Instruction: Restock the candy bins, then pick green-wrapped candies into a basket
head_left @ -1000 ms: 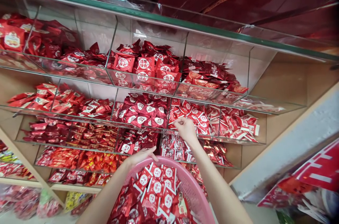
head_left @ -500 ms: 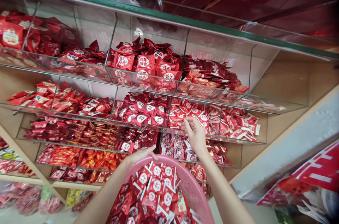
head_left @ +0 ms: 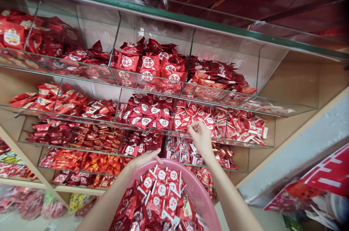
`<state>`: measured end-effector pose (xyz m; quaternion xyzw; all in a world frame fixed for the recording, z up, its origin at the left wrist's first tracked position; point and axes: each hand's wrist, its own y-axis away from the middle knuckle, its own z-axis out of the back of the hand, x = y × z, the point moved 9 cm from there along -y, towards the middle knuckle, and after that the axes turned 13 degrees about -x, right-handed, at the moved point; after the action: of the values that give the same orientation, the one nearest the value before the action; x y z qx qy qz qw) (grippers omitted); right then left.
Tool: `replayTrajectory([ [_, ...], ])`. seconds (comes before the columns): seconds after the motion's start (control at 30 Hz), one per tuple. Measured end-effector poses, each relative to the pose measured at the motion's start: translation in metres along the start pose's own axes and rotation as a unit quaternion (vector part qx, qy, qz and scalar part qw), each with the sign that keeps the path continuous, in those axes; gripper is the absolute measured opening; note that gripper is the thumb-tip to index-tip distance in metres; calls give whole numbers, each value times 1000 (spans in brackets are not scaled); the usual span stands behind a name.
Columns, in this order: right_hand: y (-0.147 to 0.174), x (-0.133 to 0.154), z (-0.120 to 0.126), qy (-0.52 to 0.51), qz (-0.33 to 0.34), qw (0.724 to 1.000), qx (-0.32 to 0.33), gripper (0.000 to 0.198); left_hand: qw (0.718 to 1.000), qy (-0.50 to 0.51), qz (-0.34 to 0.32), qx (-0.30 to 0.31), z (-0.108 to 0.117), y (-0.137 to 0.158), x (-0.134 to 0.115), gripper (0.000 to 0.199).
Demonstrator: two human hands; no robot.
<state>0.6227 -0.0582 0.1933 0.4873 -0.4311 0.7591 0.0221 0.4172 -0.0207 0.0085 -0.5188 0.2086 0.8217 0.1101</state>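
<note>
A pink plastic basket (head_left: 196,191), round with a perforated mesh wall, sits at the bottom centre of the view, heaped with red candy packets (head_left: 160,196), small glossy square sachets with a white round label on each. The left hand (head_left: 144,159) rests on the basket's far rim, fingers (head_left: 155,154) laid flat and close together along the edge, gripping nothing else. The right hand (head_left: 201,137) is raised to the second glass shelf, at the front lip of a compartment full of red-and-white packets (head_left: 218,122); its fingers are pinched narrow at the tips of those packets, though whether one is actually caught between them cannot be told.

Just left of that compartment, behind a clear divider, lie darker red packets with white circles (head_left: 148,114). The shelf above holds larger square red sachets (head_left: 148,65) in its middle bin and crinkled dark red wrappers (head_left: 218,78) to the right. The glass shelves (head_left: 191,23) are clear panes with green edges, set in tiers on a wooden frame (head_left: 300,78).

Half a second earlier the right hand was in nearly the same spot; it has edged slightly down and left, and the left hand has stayed on the rim.
</note>
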Motion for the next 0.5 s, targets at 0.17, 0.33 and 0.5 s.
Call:
replayTrajectory([
  [0.17,-5,-7,3,-5,-23,1000,21,27,1000,0,3,-4,1,1,-1,65],
  [0.33,1,4,20,-55,5,998,-18,29,1000,-19,11,-8,2,1,1,69],
  [0.5,22,23,35,-135,-19,988,-70,30,1000,-25,5,-6,1,-3,6,68],
])
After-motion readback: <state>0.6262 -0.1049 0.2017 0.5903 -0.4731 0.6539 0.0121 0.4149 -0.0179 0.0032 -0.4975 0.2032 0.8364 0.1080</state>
